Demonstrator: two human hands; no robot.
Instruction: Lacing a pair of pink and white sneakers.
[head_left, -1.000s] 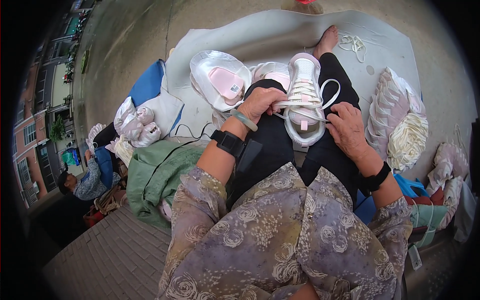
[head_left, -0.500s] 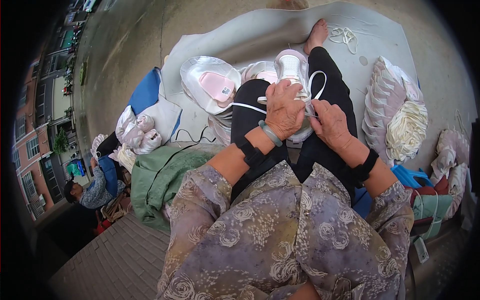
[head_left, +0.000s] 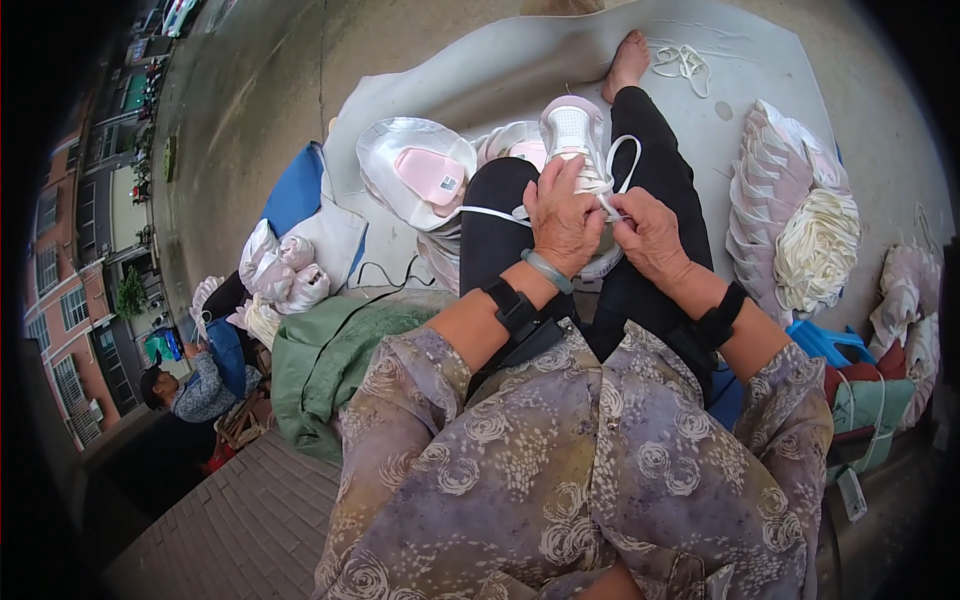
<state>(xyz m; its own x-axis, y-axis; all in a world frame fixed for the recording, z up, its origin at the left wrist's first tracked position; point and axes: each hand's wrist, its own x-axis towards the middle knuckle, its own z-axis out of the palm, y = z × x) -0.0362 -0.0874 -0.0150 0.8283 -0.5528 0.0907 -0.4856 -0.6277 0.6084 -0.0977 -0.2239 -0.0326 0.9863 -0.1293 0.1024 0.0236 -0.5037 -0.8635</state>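
Note:
A white and pale pink shoe upper point(head_left: 572, 128) stands between my thighs, its toe pointing away from me. My left hand point(head_left: 563, 218) is closed over its lacing area, fingers bent across the top. A white shoelace point(head_left: 628, 150) arches up in a loop on the shoe's right side, and another length runs left over my thigh. On the right side of the opening, my right hand point(head_left: 652, 240) pinches the lace between thumb and forefinger, close to my left thumb. The fingertips partly hide the eyelets.
Pink-soled uppers point(head_left: 418, 165) lie left of my knee on a pale sheet point(head_left: 480, 85). Stacked uppers point(head_left: 760, 190) and a cream lace bundle point(head_left: 818, 255) sit at right. A loose lace point(head_left: 685, 68) lies beyond my foot. Green cloth point(head_left: 320, 350) is at left; another person point(head_left: 205, 385) sits farther left.
Both hands stay at the lacing, shifting slightly; my right fingers have come in closer to the shoe and my left thumb. The lace loop has changed shape a little.

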